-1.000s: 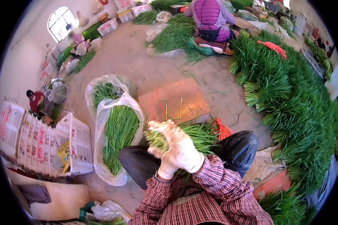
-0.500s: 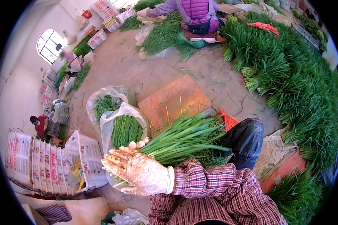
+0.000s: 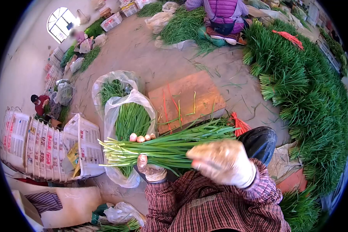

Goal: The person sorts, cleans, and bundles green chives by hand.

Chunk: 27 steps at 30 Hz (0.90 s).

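A bundle of long green stalks (image 3: 170,150) lies sideways across my left hand (image 3: 152,170), its pale ends pointing left. The thumb of that hand is in front of the bundle and the fingertips show behind it, wrapped round the stalks. My right hand (image 3: 224,162), gloved and blurred by motion, is by the leafy right part of the bundle; its fingers are too smeared to read. Behind the bundle is a board (image 3: 189,96) with red strips (image 3: 165,110) and loose leaves on it. An open clear plastic bag (image 3: 110,127) holds more green stalks.
Red ties (image 3: 240,124) lie beside my knee. Large piles of green bundles (image 3: 309,96) line the right side. White crates (image 3: 46,150) stand at the left. A person in a purple vest (image 3: 222,13) sits ahead; other people (image 3: 40,104) sit at the far left.
My right hand has moved right, away from the pale stalk ends, uncovering them. The bundle now lies more level across my left hand, whose thumb and fingertips show. The view has also shifted.
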Available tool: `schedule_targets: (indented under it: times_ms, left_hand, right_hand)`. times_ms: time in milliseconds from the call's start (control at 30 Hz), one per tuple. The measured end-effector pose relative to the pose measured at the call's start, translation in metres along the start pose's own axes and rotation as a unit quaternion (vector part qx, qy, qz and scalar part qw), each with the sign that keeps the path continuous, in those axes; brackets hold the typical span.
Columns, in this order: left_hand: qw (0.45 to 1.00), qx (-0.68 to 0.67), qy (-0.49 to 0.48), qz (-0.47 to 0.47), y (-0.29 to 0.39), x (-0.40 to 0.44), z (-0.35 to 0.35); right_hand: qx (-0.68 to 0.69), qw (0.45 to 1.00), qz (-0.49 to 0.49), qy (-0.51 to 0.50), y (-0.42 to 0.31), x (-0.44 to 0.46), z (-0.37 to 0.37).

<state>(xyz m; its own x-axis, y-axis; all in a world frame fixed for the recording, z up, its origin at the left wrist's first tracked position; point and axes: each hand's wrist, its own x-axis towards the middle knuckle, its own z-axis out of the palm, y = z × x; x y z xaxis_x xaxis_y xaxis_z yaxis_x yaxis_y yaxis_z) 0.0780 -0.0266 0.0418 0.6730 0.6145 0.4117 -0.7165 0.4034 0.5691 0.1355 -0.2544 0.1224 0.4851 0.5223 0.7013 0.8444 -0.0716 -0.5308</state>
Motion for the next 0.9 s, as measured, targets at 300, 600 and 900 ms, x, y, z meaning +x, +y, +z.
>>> schedule_targets:
  times_ms: [300,600,900]
  left_hand:
    - [0.999,-0.006,-0.006,-0.03,0.0,-0.006,0.005]
    - [0.996,-0.048,-0.008,-0.07,0.002,-0.008,-0.004]
    - [0.989,-0.041,-0.031,-0.139,0.003,-0.021,-0.03]
  right_hand:
    - [-0.137,0.984,0.044,-0.103,0.033,0.009,0.018]
    - [0.09,0.986,0.116,-0.081,0.048,0.011,0.02]
    - [0.295,0.881,0.345,-0.133,0.042,0.033,-0.002]
